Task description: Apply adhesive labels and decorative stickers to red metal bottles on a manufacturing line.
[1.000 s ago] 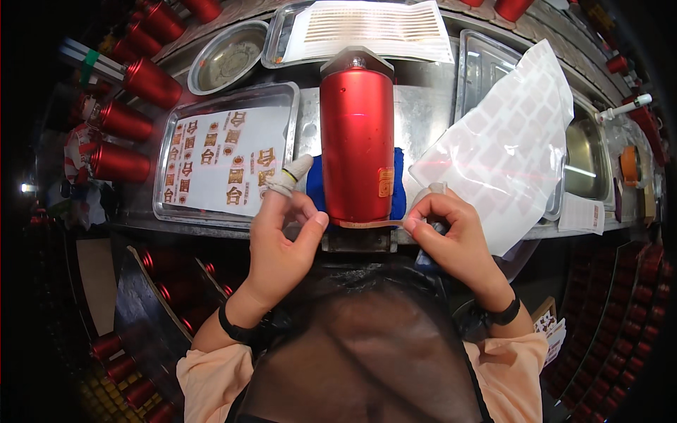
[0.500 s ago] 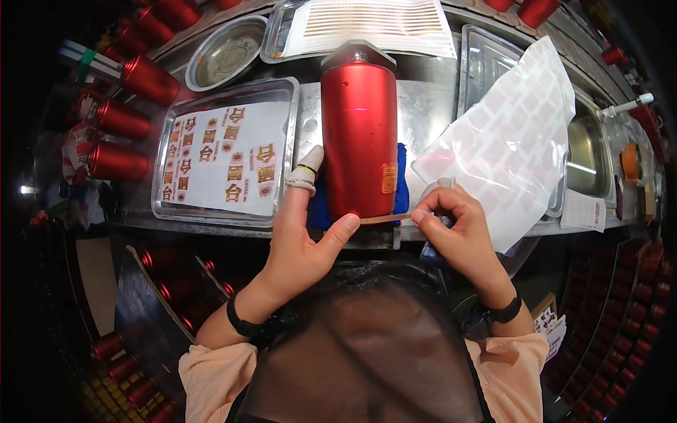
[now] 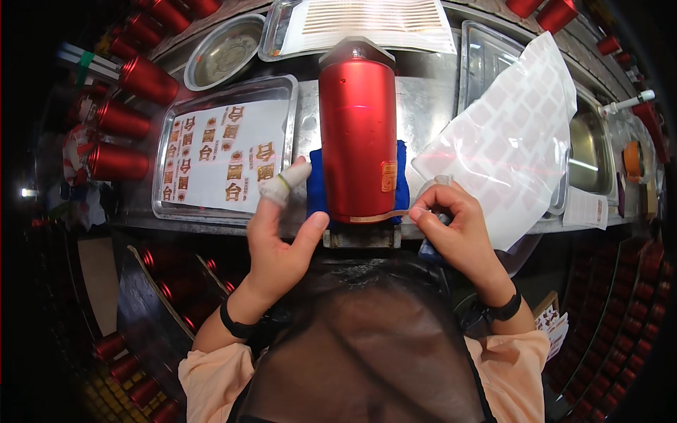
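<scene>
In front of me a glossy red bottle (image 3: 357,134) lies on a blue cloth (image 3: 315,182), its near end toward me. A thin gold decal strip (image 3: 374,217) runs along the edge of that near end. My right hand (image 3: 462,229) pinches the strip's right end between thumb and finger, just off the bottle. My left hand (image 3: 278,247) is open beside the bottle's lower left, thumb and fingers apart, holding nothing; a pale finger cot covers one fingertip. A small gold decal (image 3: 388,176) sits on the bottle's right side. Some right-hand fingers are hidden.
On the left stands a metal tray (image 3: 293,127) with a decal sheet (image 3: 211,151); a round metal bowl (image 3: 224,53) is behind it. A patterned white sheet (image 3: 508,134) covers part of the right side. Red bottles (image 3: 120,161) line the left. A striped sheet (image 3: 370,25) lies at the back.
My left hand has let go of the strip's left end and drawn away to the left, opening. The strip's left part now lies against the bottle; my right hand still pinches the other end.
</scene>
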### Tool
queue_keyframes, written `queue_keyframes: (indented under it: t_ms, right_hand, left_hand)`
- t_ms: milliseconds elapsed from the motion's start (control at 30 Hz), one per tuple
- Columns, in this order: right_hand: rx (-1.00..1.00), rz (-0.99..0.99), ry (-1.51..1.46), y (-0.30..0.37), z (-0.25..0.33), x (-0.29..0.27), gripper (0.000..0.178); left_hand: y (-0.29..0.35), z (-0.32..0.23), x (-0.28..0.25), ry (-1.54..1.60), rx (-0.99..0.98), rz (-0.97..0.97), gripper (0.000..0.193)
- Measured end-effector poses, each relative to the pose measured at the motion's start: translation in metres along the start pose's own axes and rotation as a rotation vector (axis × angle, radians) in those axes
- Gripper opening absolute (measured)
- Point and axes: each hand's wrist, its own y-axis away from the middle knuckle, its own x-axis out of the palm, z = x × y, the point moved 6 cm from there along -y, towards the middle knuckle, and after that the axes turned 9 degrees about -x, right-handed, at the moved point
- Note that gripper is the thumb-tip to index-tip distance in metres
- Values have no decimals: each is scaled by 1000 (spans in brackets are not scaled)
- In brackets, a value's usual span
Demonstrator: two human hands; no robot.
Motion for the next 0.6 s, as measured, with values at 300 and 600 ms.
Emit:
queue_keyframes:
  t_ms: [300,600]
  right_hand:
    - [-24,-8,-1,-3,-8,5,10]
    - [-10,-12,-26,-3,-16,8,13]
  left_hand:
    - [14,-34,18,-649,439,107,33]
    - [15,-31,11,-640,390,16,28]
